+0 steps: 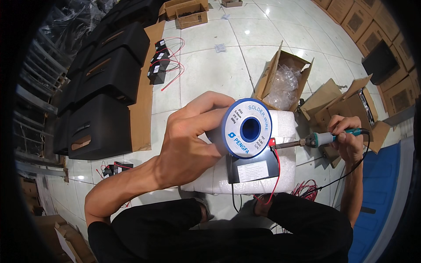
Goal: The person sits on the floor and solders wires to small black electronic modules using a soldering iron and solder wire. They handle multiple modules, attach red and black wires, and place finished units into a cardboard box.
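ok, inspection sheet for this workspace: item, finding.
Surface: white foam block on white tiled floor.
Job items: white-labelled black rectangular box, round blue-rimmed white spool, white-and-teal soldering iron.
Clutter: open brown cardboard box holding clear plastic.
Hands: left hand grips spool; right hand grips iron, tip by thin red lead.
Cables: thin black lead at the black box; black iron cord; tangled red wires.
Surroundings: black cases left, stacked brown cartons right.

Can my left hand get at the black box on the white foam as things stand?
Probably not to grasp it: your left hand is taken up with the solder spool, which hides the far part of the black box. The labelled near part looks unobstructed.
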The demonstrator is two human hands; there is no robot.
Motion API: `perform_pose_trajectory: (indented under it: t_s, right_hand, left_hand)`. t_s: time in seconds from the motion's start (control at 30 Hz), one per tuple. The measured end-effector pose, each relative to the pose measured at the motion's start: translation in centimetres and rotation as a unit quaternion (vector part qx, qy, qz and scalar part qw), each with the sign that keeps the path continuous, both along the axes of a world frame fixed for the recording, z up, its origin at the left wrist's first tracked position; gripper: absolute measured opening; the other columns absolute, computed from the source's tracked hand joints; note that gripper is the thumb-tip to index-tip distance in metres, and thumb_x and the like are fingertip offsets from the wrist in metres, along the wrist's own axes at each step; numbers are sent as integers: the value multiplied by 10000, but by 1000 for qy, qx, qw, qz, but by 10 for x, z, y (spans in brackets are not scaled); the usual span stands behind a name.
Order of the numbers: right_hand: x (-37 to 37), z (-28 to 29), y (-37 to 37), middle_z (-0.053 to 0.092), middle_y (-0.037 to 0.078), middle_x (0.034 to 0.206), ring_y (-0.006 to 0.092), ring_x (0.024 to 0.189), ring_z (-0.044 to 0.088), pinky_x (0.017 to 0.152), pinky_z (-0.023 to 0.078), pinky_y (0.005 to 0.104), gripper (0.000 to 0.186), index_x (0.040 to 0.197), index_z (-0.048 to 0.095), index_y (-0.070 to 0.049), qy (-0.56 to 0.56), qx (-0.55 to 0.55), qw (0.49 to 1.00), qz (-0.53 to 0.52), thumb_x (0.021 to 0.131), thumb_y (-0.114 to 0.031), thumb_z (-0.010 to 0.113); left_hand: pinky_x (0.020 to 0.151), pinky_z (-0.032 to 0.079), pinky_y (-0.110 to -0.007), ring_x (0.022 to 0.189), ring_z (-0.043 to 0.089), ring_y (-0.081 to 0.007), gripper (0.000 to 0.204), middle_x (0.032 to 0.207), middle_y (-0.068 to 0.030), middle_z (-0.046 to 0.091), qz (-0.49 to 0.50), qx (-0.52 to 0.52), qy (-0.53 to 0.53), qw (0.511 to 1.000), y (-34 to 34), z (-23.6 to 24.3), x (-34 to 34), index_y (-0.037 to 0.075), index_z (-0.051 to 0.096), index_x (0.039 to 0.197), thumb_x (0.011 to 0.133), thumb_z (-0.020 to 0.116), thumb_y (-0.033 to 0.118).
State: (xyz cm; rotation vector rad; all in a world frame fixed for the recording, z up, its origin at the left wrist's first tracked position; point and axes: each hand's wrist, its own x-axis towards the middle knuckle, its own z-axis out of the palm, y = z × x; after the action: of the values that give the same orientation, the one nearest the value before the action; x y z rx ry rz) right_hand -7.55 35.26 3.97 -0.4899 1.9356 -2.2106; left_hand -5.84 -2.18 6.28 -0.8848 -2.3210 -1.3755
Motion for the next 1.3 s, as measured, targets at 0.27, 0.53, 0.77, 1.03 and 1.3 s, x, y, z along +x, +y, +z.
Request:
perform_pose_trajectory:
  t_s: [0.27,0.53,0.77,1.03,1.3]
  right_hand:
    - [-1,0,1,638,167,829,135,581,552,448,427,238,210,839,720,62,-1,7,1000,-1,734,-118,741]
    - [-2,2,2,635,170,825,130,578,556,446,433,233,209,831,722,61,4,3,1000,6,729,-121,738]
    - [-2,1,2,630,176,822,128,572,554,446,432,233,212,829,723,56,9,15,1000,1,734,-131,751]
    - [-1,0,2,630,172,835,131,584,553,452,435,235,215,830,724,47,8,-1,1000,7,744,-145,771]
    - [-1,-1,1,626,164,831,125,590,559,455,439,227,248,839,726,42,16,10,1000,4,761,-182,799]
  left_hand:
    - [735,569,-319,878,695,-240,314,1042,-151,691,2,-3,7,1000,-1,-1,0,-47,725,1043,735,783,-30]
    - [761,563,-302,905,690,-215,327,1043,-150,694,7,-12,2,1000,-1,-1,0,-67,732,1004,707,848,5]
    - [778,562,-289,916,688,-199,343,1044,-145,693,8,-17,3,1000,-1,-1,0,-75,737,982,690,884,31]
    - [778,575,-316,929,701,-247,384,1070,-153,686,-12,-31,5,999,0,-2,3,-56,726,1033,664,831,-44]
    - [787,577,-317,929,700,-247,397,1075,-151,681,-12,-32,10,999,-1,-3,2,-53,722,1040,663,842,-31]
